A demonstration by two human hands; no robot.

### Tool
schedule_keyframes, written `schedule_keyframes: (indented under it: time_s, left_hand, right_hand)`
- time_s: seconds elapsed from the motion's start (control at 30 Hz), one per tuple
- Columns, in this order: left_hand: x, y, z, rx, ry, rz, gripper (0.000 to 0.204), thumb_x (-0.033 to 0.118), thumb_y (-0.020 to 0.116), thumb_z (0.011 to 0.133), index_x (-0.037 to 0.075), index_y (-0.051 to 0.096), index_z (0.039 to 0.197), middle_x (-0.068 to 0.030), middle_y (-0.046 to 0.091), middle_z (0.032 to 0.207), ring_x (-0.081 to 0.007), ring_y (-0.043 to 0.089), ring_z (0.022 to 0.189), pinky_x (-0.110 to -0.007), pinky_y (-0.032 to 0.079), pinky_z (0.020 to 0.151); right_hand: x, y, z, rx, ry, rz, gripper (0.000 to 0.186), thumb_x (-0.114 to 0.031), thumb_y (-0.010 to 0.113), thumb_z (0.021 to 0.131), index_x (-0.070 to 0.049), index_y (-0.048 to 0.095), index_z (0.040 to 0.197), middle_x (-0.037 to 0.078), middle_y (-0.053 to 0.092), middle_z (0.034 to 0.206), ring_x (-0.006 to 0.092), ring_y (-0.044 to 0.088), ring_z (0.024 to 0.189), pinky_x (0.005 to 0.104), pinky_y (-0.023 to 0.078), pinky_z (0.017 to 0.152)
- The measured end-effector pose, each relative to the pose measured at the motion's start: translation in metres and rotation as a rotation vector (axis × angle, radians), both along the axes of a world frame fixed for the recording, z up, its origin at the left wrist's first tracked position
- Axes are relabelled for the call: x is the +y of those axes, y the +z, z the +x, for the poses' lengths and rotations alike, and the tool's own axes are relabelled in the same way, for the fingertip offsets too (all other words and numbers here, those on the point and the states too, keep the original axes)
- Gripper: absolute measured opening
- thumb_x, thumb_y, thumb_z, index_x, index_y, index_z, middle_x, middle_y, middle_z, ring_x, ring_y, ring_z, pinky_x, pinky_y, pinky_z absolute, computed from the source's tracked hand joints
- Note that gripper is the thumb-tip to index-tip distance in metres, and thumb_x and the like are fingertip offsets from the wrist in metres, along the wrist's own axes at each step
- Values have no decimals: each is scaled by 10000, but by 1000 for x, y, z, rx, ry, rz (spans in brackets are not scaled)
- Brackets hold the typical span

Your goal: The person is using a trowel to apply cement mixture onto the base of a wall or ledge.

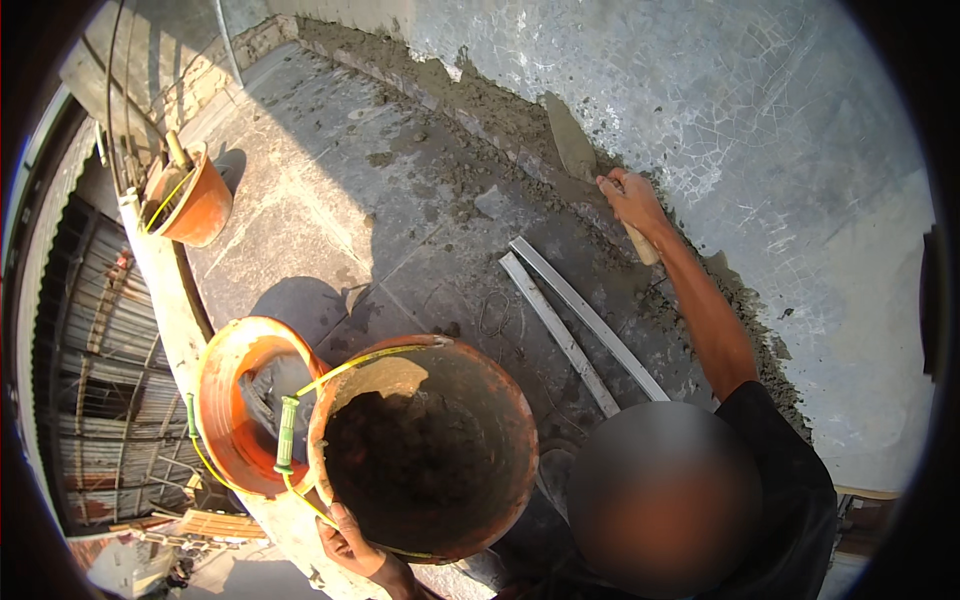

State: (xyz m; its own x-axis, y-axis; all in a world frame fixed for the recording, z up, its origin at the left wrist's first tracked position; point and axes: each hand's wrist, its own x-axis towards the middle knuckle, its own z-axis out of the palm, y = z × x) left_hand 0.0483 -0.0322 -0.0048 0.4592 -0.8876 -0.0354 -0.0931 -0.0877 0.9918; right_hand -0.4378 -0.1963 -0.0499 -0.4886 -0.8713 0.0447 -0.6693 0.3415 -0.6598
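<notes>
My right hand (pixel 635 205) grips a pointed trowel (pixel 570 140) by its pale wooden handle. Its grey blade rests against the wet mortar (pixel 510 115) at the foot of the wall. Low in the view, my left hand (pixel 352 545) has its fingers closed on the rim of a large orange bucket (pixel 525 420). Dark mortar (pixel 410 460) lies inside this bucket, partly in shadow. The bucket's yellow wire handle with a green grip (pixel 287 435) leans over its left side.
Left of the large bucket stands a second orange bucket (pixel 215 400). A smaller orange bucket (pixel 205 205) with a tool sits at the far left ledge. Two metal straightedges (pixel 590 320) lie on the tiled floor. The cracked plaster wall (pixel 750 100) rises right; corrugated sheets (pixel 110 350) lie beyond the ledge.
</notes>
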Motion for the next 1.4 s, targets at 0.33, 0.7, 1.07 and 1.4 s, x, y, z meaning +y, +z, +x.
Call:
schedule_keyframes:
  time_s: [0.33,0.7,1.07,1.4]
  left_hand:
    - [2,-8,4,14,35,-29,272,251,469,921,-13,535,908,-51,567,800,-82,506,692,-212,416,642]
    - [1,-12,7,39,28,-20,282,250,469,920,-24,535,927,-62,579,822,-93,523,698,-218,432,646]
    - [7,-7,7,23,-4,-11,288,240,471,918,-38,531,960,-84,591,868,-103,546,748,-223,445,685]
    - [3,-7,3,3,1,-36,304,260,453,926,-32,536,933,-77,585,818,-104,529,707,-225,433,657]
  right_hand:
    - [-79,-62,9,35,-23,120,354,-319,571,822,34,596,826,96,562,598,173,554,469,343,440,505]
    - [-23,-23,30,174,-42,68,391,-358,546,808,24,609,856,194,616,712,334,616,733,424,462,677]
    - [3,-58,27,-143,55,225,361,-321,563,798,36,608,822,140,600,646,251,607,555,389,466,574]
    - [-17,-36,-2,-132,-33,217,348,-282,588,782,66,599,759,116,564,583,200,575,477,358,446,500]
